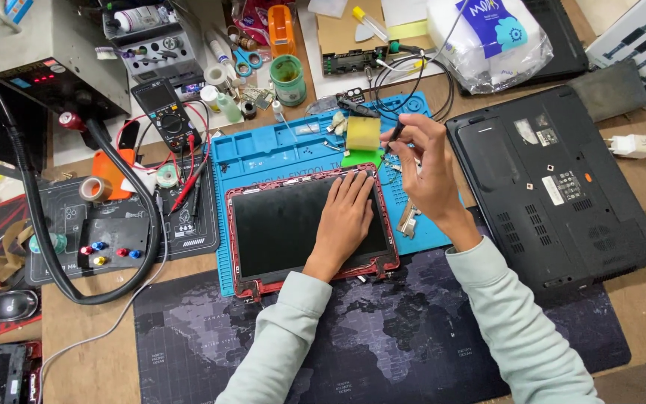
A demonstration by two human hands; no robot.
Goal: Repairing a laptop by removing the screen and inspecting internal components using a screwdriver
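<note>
Left hand [347, 213]: fingers spread flat on the dark panel, apparently pinning it in place.
Laptop screen lid [293, 224]: red-framed, lies face up on the blue repair mat [263, 153], under the left fingers.
Yellow sponge [363, 133]: just left of the right fingers.
Right hand [424, 168]: fingers pinched narrow on a thin dark tool [395, 138], tip angled down toward the lid's top right corner.
Black laptop base [555, 187]: upside down, right of the right fingers.

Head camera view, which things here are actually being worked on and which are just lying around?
In hand:
left hand flat on red-framed screen panel
right hand holding thin dark tool
blue repair mat

Lying about:
multimeter
black laptop base
tape roll
</note>
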